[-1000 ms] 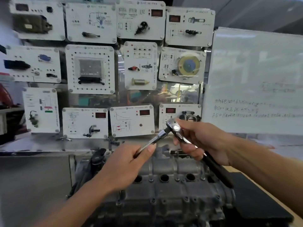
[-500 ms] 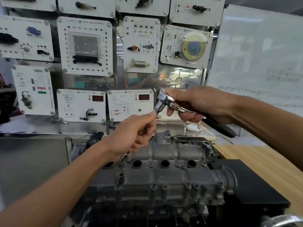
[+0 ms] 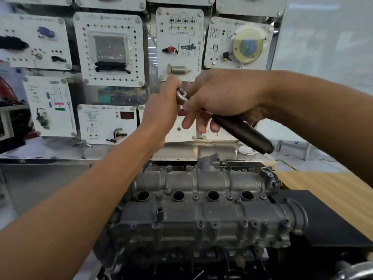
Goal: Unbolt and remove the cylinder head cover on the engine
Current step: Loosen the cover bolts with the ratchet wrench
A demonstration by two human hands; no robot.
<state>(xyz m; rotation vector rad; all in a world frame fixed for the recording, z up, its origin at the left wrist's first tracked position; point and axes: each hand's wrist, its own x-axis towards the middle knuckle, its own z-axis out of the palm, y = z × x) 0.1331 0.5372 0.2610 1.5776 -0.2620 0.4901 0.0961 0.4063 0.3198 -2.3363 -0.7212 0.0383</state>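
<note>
R hand (image 3: 226,98) is gripping the ratchet wrench (image 3: 242,132) up in the air. Thumb & forefinger are closing round the shank just behind the chrome head, and the other fingers are hanging loosely straight beneath it. The black handle is pointing down & to the right. L hand (image 3: 161,112) is reaching up to the ratchet head from the left w/ its back toward the camera. Can't tell if it's pinching anything there; its own fingers are hiding that. Cyl head cover (image 3: 201,207) is sitting on the engine (image 3: 181,253), well below both hands, w/ four plug wells showing in a row & bolts sitting along its front edge. Engine is resting on a black mat (image 3: 333,223) over a wooden tabletop (image 3: 333,184). Behind the hands, white training panels (image 3: 109,49) are hanging on a board, and a whiteboard (image 3: 327,41) is standing at right.
</note>
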